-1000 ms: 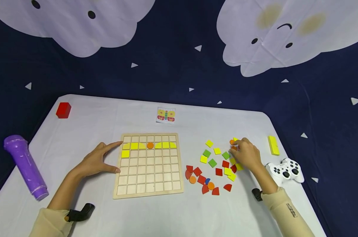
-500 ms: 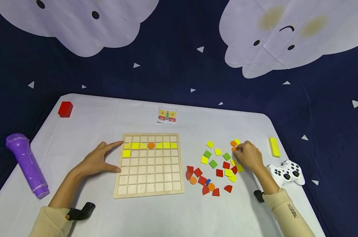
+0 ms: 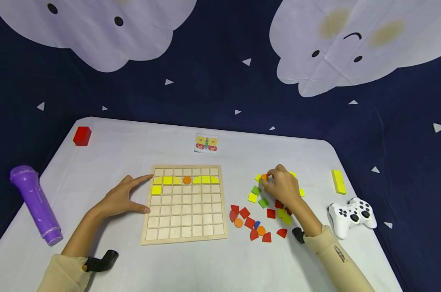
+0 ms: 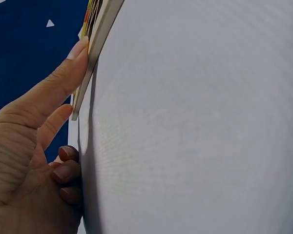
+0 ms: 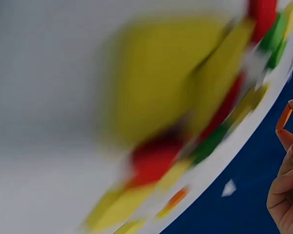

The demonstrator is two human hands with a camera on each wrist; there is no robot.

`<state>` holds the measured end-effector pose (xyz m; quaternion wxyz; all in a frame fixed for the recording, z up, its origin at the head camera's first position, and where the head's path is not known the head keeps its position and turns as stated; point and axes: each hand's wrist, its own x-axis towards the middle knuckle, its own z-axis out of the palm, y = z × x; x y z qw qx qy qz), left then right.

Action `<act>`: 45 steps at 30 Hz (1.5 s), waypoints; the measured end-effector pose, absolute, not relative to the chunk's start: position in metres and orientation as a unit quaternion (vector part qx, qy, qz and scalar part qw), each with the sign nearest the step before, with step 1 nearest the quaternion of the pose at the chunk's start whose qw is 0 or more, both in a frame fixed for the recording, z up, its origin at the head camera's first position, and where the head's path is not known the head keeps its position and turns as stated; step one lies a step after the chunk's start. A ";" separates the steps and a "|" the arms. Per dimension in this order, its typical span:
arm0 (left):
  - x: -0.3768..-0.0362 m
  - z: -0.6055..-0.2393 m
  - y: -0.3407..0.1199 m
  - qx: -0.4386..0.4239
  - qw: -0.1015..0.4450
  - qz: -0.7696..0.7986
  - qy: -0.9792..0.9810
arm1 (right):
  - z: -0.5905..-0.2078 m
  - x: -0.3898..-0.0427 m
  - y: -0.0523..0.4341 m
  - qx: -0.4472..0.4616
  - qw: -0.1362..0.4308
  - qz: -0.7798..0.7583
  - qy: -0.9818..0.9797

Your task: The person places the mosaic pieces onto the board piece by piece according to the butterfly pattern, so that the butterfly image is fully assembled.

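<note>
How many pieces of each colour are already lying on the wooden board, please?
Yellow pieces: 7
Orange piece: 1
Total on the board: 8

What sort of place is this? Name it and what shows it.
Probably a staged play table: a white-covered table with a wooden grid board, a white game controller, and a dark backdrop with paper clouds.

Right hand (image 3: 284, 188) lifted an orange disc (image 3: 264, 177) off the pile. It moved left toward the board (image 3: 185, 205), pinching it.
</note>
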<state>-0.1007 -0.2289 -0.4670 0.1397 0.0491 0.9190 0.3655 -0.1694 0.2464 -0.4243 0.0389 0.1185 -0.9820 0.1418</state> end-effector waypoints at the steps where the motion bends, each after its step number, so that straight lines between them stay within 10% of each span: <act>1: -0.101 -0.468 -0.229 0.049 0.140 0.366 0.919 | -0.424 -0.169 0.237 0.132 0.043 0.146 -0.980; 45: -0.100 -0.464 -0.232 0.057 0.140 0.372 0.916 | -0.423 -0.149 0.002 0.394 -0.058 0.093 -0.912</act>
